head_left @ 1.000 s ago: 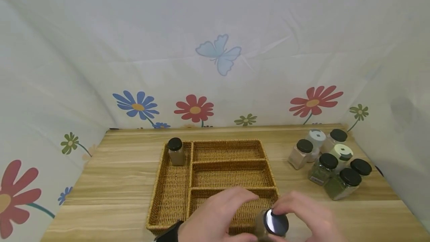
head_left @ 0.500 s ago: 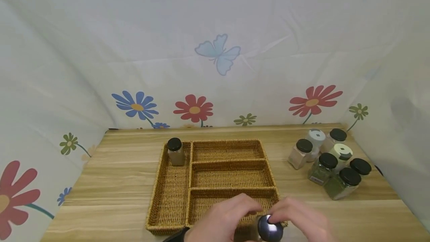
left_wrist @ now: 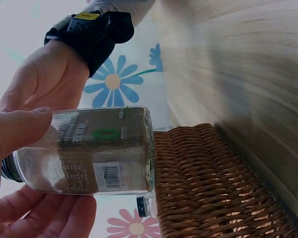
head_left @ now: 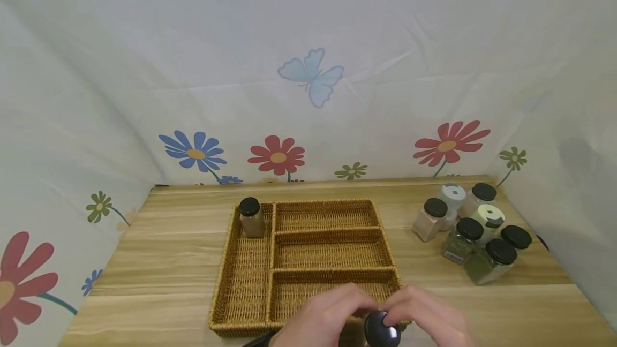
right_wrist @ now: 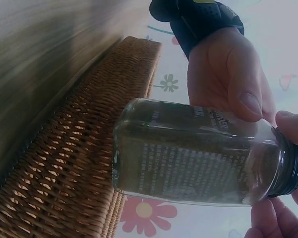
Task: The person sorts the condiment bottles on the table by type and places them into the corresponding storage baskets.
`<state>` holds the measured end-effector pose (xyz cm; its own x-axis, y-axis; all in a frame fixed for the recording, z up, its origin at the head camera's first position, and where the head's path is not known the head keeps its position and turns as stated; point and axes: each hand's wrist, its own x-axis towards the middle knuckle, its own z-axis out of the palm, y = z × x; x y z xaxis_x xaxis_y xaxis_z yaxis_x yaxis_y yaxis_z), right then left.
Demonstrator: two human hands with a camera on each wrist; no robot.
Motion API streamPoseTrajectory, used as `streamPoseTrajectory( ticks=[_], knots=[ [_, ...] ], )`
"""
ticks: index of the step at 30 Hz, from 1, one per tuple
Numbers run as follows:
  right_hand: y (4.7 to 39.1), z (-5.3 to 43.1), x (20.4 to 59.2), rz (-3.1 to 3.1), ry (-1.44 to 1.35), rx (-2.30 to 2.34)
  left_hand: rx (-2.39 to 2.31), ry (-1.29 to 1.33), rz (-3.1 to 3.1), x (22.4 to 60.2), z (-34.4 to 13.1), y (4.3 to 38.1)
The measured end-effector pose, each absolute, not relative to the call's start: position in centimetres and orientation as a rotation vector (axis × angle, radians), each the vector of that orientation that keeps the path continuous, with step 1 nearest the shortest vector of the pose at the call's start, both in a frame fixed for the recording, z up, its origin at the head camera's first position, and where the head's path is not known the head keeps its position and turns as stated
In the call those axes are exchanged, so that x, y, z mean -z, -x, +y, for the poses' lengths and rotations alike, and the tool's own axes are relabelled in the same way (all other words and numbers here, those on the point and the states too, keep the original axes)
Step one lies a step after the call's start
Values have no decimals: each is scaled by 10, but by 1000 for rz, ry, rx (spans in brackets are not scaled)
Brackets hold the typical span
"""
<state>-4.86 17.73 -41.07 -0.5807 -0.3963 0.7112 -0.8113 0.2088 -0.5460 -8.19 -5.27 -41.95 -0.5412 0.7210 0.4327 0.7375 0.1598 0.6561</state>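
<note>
Nearest the person, a glass jar (left_wrist: 102, 148) with a black lid (head_left: 376, 331) sits slightly further left and closer to the body than a second ago, and the left grip (head_left: 323, 317) has drawn nearer the right grip (head_left: 424, 312). As judged, the work stands at two-handed handling of the jar, with nothing put down. The right grip pinches at the lid, thumb and fingers spread only to its width. The left grip is spread to the width of the glass and holds the jar below the lid, thumb on one side, fingers on the other; firmness cannot be told. The jar is upright and raised at the near wall of a wicker tray (head_left: 231, 329), its base about level with the rim; contact cannot be confirmed. The tray rests on a wooden desk (head_left: 178, 261), one long compartment at left, three at right. A second black-lidded jar (head_left: 253, 224) stands at the far end of the long compartment. Well to the right, seven grouped jars (head_left: 459, 245) stand on the desk. Beyond hangs a flower-printed backdrop (head_left: 207, 42).
</note>
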Motion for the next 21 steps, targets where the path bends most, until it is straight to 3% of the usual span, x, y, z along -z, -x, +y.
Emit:
streamPoseTrajectory(
  ticks=[21],
  knots=[
    [43, 171, 402, -2135, -1047, -1287, 1348, 1454, -2315, 418, -55, 84]
  ],
)
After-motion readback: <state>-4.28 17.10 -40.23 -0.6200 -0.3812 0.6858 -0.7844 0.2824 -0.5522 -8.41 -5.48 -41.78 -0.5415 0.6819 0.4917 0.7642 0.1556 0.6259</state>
